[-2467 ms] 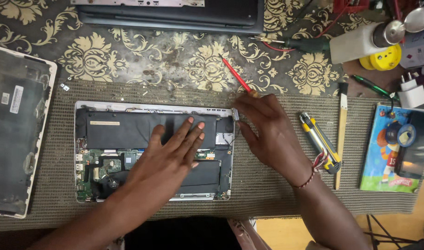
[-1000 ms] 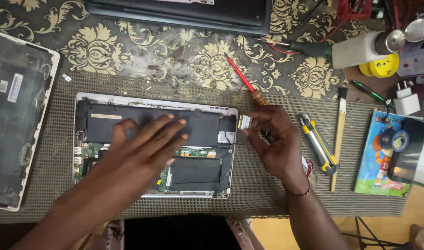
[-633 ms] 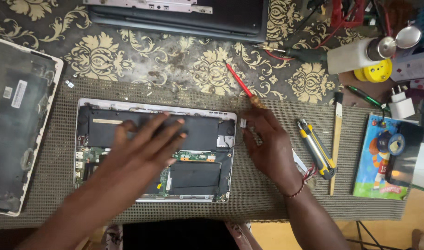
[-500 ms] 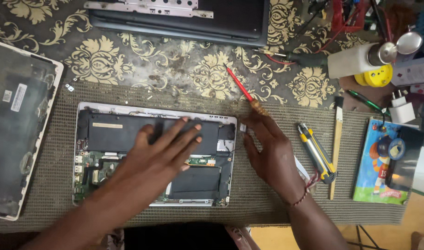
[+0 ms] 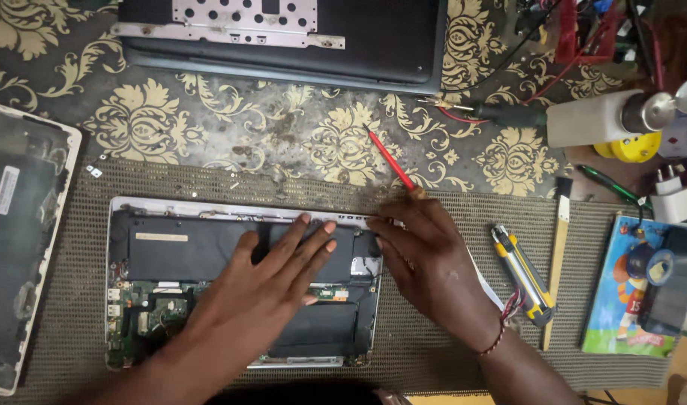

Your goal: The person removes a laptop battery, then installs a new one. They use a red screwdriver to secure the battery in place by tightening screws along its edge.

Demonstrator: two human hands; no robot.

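Left hand (image 5: pixel 272 281) lies flat, fingers spread, holding nothing, on the opened laptop (image 5: pixel 242 281) on the surface. Right hand (image 5: pixel 426 259), palm down at its right edge, loosely grips a red screwdriver (image 5: pixel 392 161).

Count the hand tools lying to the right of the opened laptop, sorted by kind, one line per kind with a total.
Red-handled screwdriver: 1
Yellow-and-black utility knife: 1
Flat brush with a pale wooden handle: 1
Green pen: 1
Total: 4
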